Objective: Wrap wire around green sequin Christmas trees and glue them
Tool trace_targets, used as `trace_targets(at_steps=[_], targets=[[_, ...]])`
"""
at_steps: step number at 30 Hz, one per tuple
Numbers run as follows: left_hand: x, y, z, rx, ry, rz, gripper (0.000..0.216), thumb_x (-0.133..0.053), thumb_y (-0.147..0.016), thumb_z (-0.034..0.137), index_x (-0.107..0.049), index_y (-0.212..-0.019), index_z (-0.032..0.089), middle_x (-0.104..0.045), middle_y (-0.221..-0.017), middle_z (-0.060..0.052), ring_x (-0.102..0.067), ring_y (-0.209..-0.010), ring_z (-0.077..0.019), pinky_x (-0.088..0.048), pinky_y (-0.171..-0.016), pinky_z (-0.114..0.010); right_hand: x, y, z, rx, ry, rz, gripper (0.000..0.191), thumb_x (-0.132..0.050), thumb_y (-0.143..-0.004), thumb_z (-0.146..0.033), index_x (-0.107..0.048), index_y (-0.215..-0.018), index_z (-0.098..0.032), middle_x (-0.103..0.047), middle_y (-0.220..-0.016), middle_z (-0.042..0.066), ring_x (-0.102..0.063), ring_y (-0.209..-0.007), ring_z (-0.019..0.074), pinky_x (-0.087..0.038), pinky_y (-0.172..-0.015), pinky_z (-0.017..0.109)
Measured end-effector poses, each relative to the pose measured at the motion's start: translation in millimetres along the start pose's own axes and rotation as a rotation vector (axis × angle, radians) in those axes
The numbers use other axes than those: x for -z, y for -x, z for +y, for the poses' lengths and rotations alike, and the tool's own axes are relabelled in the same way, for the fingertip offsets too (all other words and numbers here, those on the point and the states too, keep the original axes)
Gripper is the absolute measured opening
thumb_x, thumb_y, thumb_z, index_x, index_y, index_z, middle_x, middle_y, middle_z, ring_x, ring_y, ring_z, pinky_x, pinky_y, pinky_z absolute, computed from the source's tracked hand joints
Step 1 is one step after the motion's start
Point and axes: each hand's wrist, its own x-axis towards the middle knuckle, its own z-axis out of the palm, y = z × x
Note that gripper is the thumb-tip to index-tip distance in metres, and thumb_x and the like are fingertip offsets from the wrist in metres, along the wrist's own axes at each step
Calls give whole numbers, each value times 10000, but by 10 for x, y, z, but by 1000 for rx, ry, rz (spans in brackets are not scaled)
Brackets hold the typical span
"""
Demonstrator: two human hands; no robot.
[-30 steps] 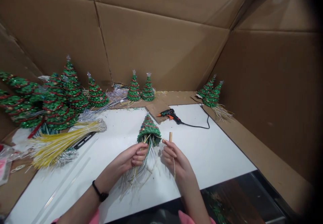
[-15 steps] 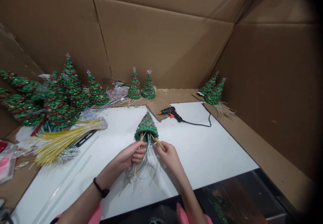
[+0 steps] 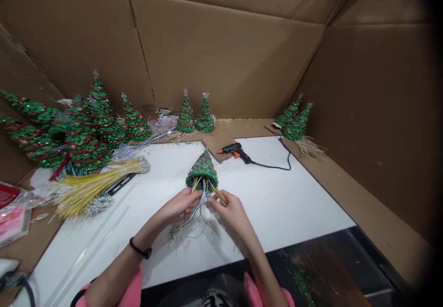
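Note:
A small green Christmas tree ornament with red garland lies on the white board, its hollow base toward me. Thin white, yellow and green wires trail out of that opening. My left hand pinches some of these wires just left of the base. In my right hand is a slim wooden stick, its far end at the right rim of the opening. The fingertips of my right hand are close to the wires; whether they touch them I cannot tell.
Beyond the tree, a glue gun rests by a cardboard piece, its cord running right. A bundle of yellow and white wires lies at left. Finished trees crowd the back left; more stand along the cardboard wall.
My left hand has shifted slightly, and the wires are spread differently below the base. My right hand keeps hold of the stick. The camera view has moved a little.

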Motion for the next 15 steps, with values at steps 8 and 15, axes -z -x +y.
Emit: trace_targets(at_steps=[8, 15], targets=[[77, -4, -42, -125, -163, 31, 377, -555, -748, 470, -335, -578, 216, -306, -422, 94, -268, -343, -63, -246, -356, -198, 57, 42, 9, 17, 113, 14, 277, -486, -815, -339, -386, -600, -197, -404, -549, -43, -354, -533, 112, -212, -512, 233], [86, -38, -68, -191, -313, 96, 396, -502, -797, 442, -401, -502, 197, -393, -372, 51, -379, -314, -104, -281, -377, -224, -14, 95, -41, 7, 71, -132, 213, -524, -808, -387, -500, -714, -196, -473, -604, -36, -408, -556, 116, -240, -519, 221]])
